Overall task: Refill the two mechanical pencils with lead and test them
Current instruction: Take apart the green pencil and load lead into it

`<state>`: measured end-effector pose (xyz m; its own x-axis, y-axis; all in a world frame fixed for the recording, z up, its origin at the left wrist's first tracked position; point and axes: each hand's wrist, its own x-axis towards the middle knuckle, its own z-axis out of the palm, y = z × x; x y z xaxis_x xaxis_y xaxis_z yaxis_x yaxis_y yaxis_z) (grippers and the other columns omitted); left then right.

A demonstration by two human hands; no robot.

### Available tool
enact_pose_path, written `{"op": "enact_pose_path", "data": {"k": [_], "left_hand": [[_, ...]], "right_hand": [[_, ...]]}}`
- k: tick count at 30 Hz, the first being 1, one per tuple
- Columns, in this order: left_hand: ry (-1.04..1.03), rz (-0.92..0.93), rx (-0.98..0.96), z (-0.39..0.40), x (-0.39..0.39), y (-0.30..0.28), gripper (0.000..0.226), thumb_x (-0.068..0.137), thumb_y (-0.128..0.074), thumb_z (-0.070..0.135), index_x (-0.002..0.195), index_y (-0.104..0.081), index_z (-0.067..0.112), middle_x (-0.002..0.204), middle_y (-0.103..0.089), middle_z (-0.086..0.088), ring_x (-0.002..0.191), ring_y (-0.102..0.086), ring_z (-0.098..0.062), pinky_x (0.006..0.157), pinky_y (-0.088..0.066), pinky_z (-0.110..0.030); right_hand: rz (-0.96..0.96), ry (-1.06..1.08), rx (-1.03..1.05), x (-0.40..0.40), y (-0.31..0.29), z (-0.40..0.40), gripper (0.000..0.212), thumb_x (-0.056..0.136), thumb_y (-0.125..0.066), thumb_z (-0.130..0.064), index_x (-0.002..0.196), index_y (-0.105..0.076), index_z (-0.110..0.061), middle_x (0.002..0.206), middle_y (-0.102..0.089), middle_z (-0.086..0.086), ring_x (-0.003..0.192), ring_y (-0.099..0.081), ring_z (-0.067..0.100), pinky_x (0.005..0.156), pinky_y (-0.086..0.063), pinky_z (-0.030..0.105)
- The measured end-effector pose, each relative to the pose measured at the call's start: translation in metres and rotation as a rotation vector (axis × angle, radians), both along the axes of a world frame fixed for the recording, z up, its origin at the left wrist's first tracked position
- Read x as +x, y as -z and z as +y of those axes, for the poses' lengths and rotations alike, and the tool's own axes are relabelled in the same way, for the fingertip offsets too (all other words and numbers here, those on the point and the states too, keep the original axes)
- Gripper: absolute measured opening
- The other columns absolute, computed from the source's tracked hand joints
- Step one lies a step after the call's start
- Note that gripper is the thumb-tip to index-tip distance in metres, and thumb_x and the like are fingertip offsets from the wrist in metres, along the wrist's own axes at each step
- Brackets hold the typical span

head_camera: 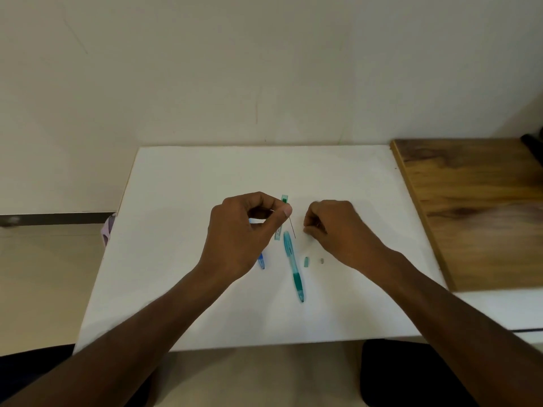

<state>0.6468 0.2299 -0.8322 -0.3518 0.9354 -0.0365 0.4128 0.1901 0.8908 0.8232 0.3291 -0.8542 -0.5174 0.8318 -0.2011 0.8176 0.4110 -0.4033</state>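
Teal pencil (293,268) lies on the white table (182,259) between my hands, long axis running away from me, tip toward me and open end just below the lead (292,229) pinched in my left hand (244,230). My right hand (332,227) rests curled nearby; I cannot tell whether it holds anything. A blue pencil (261,262) peeks from under my left hand.

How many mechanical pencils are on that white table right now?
2. The green pencil lies in plain view between the hands, its tip toward the person. The blue pencil lies mostly hidden under the left hand; only its tip end shows.
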Motion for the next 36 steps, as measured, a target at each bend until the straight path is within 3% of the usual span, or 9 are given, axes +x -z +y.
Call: {"op": "enact_pose_path", "data": {"k": [2, 4, 7, 13, 18, 20, 25, 29, 36], "left_hand": [[0.024, -0.003, -0.007, -0.001, 0.0, 0.0, 0.014, 0.09, -0.074, 0.052, 0.081, -0.071, 0.042, 0.074, -0.066, 0.044, 0.087, -0.063, 0.019, 0.075, -0.051, -0.008], [0.047, -0.002, -0.01, -0.001, 0.0, 0.0, 0.016, 0.09, -0.074, 0.051, 0.078, -0.069, 0.042, 0.073, -0.064, 0.047, 0.085, -0.062, 0.019, 0.072, -0.051, -0.01], [0.092, 0.018, 0.003, -0.001, 0.001, -0.002, 0.015, 0.091, -0.074, 0.049, 0.078, -0.068, 0.042, 0.075, -0.066, 0.04, 0.083, -0.063, 0.017, 0.067, -0.049, -0.004], [0.143, 0.044, 0.013, -0.002, 0.002, -0.006, 0.015, 0.091, -0.074, 0.049, 0.078, -0.067, 0.046, 0.071, -0.064, 0.044, 0.084, -0.062, 0.019, 0.065, -0.046, -0.001], [0.148, 0.035, 0.044, -0.003, 0.004, -0.008, 0.018, 0.086, -0.068, 0.057, 0.086, -0.072, 0.039, 0.083, -0.068, 0.035, 0.083, -0.066, 0.006, 0.068, -0.049, -0.005], [0.144, 0.027, 0.041, -0.004, 0.004, -0.008, 0.016, 0.089, -0.07, 0.052, 0.088, -0.073, 0.037, 0.084, -0.068, 0.033, 0.084, -0.066, 0.009, 0.065, -0.048, -0.006], [0.139, 0.087, 0.048, -0.002, -0.004, -0.009, 0.008, 0.092, -0.075, 0.044, 0.088, -0.072, 0.038, 0.084, -0.067, 0.033, 0.087, -0.062, 0.016, 0.068, -0.048, -0.001], [0.172, 0.11, 0.043, -0.002, -0.006, -0.008, 0.009, 0.091, -0.077, 0.041, 0.091, -0.075, 0.033, 0.092, -0.073, 0.025, 0.091, -0.067, 0.002, 0.075, -0.053, -0.005], [0.198, 0.14, 0.061, -0.006, -0.001, -0.013, 0.009, 0.093, -0.079, 0.033, 0.094, -0.08, 0.024, 0.092, -0.078, 0.016, 0.087, -0.072, -0.003, 0.077, -0.059, -0.013]], "right_hand": [[0.315, 0.167, -0.108, 0.0, -0.014, 0.002, 0.009, 0.095, -0.076, -0.026, 0.094, -0.074, -0.018, 0.089, -0.079, -0.005, 0.074, -0.072, 0.012, 0.073, -0.06, 0.019], [0.672, 0.306, -0.299, -0.003, -0.034, 0.001, 0.007, 0.093, -0.078, -0.021, 0.096, -0.077, -0.015, 0.088, -0.081, -0.003, 0.079, -0.077, 0.015, 0.075, -0.063, 0.024], [0.852, 0.291, -0.366, -0.006, -0.046, -0.003, 0.011, 0.092, -0.079, -0.019, 0.1, -0.078, -0.012, 0.095, -0.083, -0.001, 0.086, -0.078, 0.02, 0.081, -0.064, 0.03], [0.793, 0.273, -0.381, -0.004, -0.044, -0.006, 0.013, 0.088, -0.082, -0.025, 0.098, -0.081, -0.016, 0.095, -0.083, -0.004, 0.086, -0.078, 0.02, 0.085, -0.065, 0.035], [0.78, 0.284, -0.399, -0.003, -0.044, -0.005, 0.017, 0.086, -0.084, -0.028, 0.097, -0.082, -0.016, 0.093, -0.083, -0.002, 0.085, -0.078, 0.021, 0.088, -0.065, 0.04], [0.774, 0.284, -0.4, -0.003, -0.044, -0.005, 0.017, 0.085, -0.084, -0.03, 0.096, -0.082, -0.016, 0.091, -0.083, -0.001, 0.084, -0.079, 0.022, 0.088, -0.065, 0.041], [0.756, 0.258, -0.385, -0.004, -0.046, -0.003, 0.017, 0.084, -0.085, -0.027, 0.097, -0.082, -0.016, 0.089, -0.083, -0.001, 0.082, -0.079, 0.02, 0.086, -0.066, 0.038], [0.662, 0.176, -0.347, 0.001, -0.052, 0.003, 0.016, 0.084, -0.086, -0.026, 0.098, -0.083, -0.017, 0.086, -0.082, -0.003, 0.08, -0.079, 0.017, 0.085, -0.065, 0.034], [0.609, 0.115, -0.401, 0.007, -0.058, 0.003, 0.017, 0.084, -0.086, -0.026, 0.098, -0.084, -0.017, 0.091, -0.083, -0.003, 0.086, -0.079, 0.017, 0.089, -0.064, 0.034]]}}
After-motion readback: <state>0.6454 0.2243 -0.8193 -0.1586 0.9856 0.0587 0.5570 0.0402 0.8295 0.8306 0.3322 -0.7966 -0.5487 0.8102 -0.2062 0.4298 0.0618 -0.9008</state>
